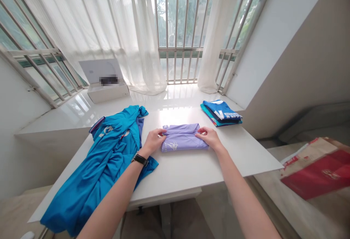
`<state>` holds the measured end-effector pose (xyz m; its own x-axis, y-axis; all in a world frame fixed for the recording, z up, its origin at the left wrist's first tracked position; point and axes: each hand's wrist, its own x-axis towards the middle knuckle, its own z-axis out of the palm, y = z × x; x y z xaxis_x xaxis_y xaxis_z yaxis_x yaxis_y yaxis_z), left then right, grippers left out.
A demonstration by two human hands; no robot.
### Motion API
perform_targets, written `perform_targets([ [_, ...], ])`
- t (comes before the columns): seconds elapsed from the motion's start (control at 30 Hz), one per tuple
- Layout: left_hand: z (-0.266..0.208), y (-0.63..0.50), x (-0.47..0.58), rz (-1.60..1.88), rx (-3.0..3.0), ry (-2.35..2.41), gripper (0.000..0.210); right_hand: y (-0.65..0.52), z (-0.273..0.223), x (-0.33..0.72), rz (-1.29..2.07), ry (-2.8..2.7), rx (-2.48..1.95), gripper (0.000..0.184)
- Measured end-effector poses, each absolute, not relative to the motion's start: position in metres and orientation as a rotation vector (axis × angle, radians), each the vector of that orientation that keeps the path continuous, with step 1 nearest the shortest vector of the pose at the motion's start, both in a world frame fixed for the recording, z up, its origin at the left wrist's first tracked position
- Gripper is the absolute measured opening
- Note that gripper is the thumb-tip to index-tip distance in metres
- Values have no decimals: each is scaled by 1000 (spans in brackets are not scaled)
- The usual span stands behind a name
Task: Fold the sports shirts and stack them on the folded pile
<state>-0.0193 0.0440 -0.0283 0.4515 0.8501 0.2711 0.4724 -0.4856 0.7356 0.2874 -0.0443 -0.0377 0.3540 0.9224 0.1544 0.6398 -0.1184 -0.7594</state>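
Note:
A lavender shirt (188, 142), folded into a flat rectangle with a white print at its lower left, lies on the white table (175, 173). My left hand (155, 139) pinches its left edge, thumb and fingers at the crease. At the opposite edge my right hand (210, 138) grips the same shirt between thumb and fingers. Rumpled teal shirts (106, 166) spread over the table's left side, close by my left forearm. Up and to the right of my right hand sits a stack of folded shirts (222, 113), a blue one with white lettering on top.
An open white box (108, 92) stands on the window ledge at the back left. White curtains (142, 42) hang before barred windows. To the right, beyond the table edge, is a red and tan paper bag (317, 169).

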Motion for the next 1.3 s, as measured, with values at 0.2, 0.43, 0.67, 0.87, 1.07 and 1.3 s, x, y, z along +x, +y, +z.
perform_targets([
  [0.2,-21,42,-20,828,2102,1124,26,-45,-34,287,388,-1398,-1874,29],
  [0.43,-20,37,-18,835,2147,1189,24,-42,-39,283,298,-1347,-1937,19],
  [0.67,-17,31,-18,812,2213,1191,16,-42,-42,281,269,-1358,-1908,15],
  [0.87,-13,29,-21,823,2215,1208,12,-43,-40,279,298,-1437,-1906,12],
  [1.07,-8,25,-24,795,2347,1111,12,-44,-36,276,289,-1489,-1932,12],
  [1.3,-10,25,-27,675,2354,1097,27,-44,-33,274,264,-1518,-1912,16],
])
